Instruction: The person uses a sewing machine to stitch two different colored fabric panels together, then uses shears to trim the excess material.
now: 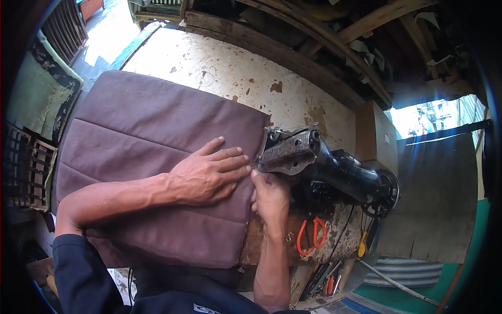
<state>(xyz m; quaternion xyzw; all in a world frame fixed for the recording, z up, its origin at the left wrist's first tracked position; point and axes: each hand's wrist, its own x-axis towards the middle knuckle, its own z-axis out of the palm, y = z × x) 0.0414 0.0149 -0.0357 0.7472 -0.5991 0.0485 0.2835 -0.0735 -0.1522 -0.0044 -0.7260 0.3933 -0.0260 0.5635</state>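
Note:
A large piece of dark maroon upholstery material (151, 125), with seams running across it, covers the left of the table and hangs toward my lap. My left hand (209, 172) lies flat on it, fingers stretched out toward the sewing machine. At the material's right edge my right hand (271, 199) is closed, thumb and fingers pinching that edge just below the needle area. The black sewing machine (345, 172) stands to the right of both hands, its worn head end close to my fingertips. The needle itself is hard to make out.
Orange-handled scissors (305, 238) lie on the worn table (209, 65) by the machine. A yellow-handled screwdriver (362, 245) is at the table's right edge, above a box of tools (329, 282). A cardboard box (374, 133) stands behind the handwheel.

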